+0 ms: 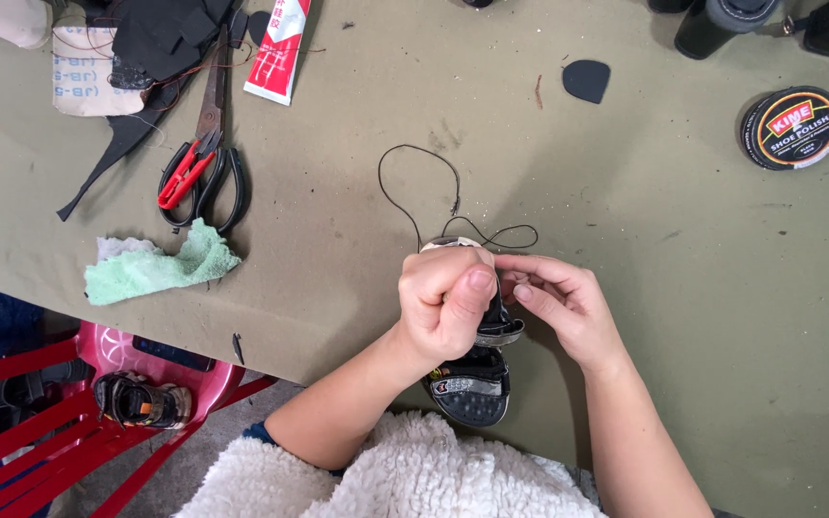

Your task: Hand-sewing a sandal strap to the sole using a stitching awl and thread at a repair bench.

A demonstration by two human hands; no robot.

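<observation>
Down on the olive counter (626, 288), a small black sandal (472, 384) points lengthwise toward the person, gripped in the fisted left hand (443, 302); the right hand (563, 302) pinches black thread (414, 182) looping away beyond.

the left hand (445, 299) hides the sandal (472, 384) toe; dark bottles (722, 21) are cut off by the top edge.

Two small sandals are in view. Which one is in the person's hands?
The black sandal on the table edge, gripped by the left hand with the right hand beside it. The other sandal lies untouched on the red stool.
</observation>
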